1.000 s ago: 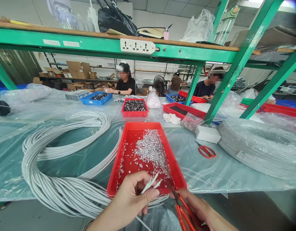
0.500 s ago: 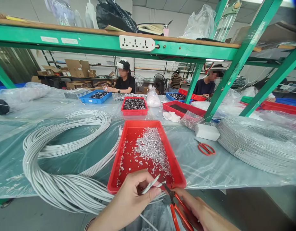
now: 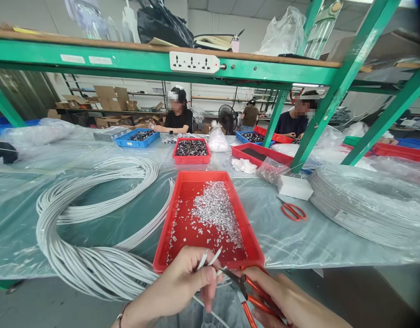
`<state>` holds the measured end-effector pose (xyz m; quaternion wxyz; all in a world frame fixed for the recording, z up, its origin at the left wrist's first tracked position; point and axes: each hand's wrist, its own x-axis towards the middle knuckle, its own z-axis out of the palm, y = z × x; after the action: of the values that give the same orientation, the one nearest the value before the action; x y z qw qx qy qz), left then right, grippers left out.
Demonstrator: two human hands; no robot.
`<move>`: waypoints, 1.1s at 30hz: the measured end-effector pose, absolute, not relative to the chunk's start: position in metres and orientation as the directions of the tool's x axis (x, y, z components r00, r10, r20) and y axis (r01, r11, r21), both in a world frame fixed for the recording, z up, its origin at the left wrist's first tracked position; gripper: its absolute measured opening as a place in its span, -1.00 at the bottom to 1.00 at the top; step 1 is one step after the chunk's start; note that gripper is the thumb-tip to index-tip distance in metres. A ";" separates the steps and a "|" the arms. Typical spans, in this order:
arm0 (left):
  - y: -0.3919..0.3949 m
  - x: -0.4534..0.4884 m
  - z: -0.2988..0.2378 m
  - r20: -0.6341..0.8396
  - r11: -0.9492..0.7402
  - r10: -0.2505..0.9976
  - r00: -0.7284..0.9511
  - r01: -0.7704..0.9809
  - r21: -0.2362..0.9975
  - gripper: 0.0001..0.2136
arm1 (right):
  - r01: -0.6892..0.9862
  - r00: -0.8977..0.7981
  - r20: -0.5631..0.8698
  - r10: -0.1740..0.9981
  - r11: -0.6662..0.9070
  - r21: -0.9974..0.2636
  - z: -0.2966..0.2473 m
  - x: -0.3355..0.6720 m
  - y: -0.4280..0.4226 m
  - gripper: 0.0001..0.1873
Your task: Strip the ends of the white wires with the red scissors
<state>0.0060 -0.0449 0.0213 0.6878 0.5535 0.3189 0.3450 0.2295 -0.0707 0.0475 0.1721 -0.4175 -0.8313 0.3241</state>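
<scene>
My left hand (image 3: 181, 284) is closed in a pinch on the ends of white cables (image 3: 206, 258), which stick up just over the near rim of a red tray (image 3: 182, 182). My right hand (image 3: 285, 298) grips red-handled scissors (image 3: 246, 289); their dark blades are parted, with the tips right at the cable ends. The tray holds a heap of small silvery-white cut bits (image 3: 215, 209). A large loose coil of white cable (image 3: 83, 218) lies left of the tray and runs toward my left hand.
A second pair of red scissors (image 3: 292, 211) and a small white box (image 3: 294, 187) lie right of the tray, beside a wrapped cable coil (image 3: 370, 205). Farther back stand red and blue trays (image 3: 191, 151). Other people sit across the table. A green shelf frame (image 3: 315, 95) stands overhead.
The scissors have swung left and lower, blades now parted at the cable ends. My left hand has turned the cable ends more upright. The view shifted slightly.
</scene>
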 end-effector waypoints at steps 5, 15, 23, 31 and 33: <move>-0.044 0.004 0.021 -0.034 0.163 0.839 0.543 -0.190 0.968 -0.64 | 0.559 -0.557 0.044 0.829 0.414 -0.719 0.041 0.231 -0.064 -0.62; -0.053 0.012 0.026 -0.023 0.002 0.907 0.420 0.051 0.999 -0.81 | -0.259 -0.368 0.120 0.922 0.022 -0.966 0.019 0.172 -0.047 -0.72; -0.050 0.009 0.038 0.038 -0.146 0.907 0.419 0.229 0.962 -0.86 | -0.575 -0.565 -0.043 0.824 -0.431 -0.696 0.014 0.160 -0.042 -0.65; -0.044 0.015 0.029 0.184 -0.266 0.927 0.325 0.226 0.937 -0.81 | -0.585 -0.421 0.002 0.907 -0.270 -0.765 0.019 0.158 -0.043 -0.59; -0.045 0.014 0.026 0.161 -0.232 0.936 0.315 0.205 0.951 -0.81 | -0.637 -0.543 -0.032 0.839 -0.436 -0.636 0.017 0.156 -0.042 -0.57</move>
<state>0.0143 -0.0448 0.0265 0.4521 0.6730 0.4237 0.4040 0.1559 -0.0424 0.0168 0.4450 -0.1747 -0.2899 0.8291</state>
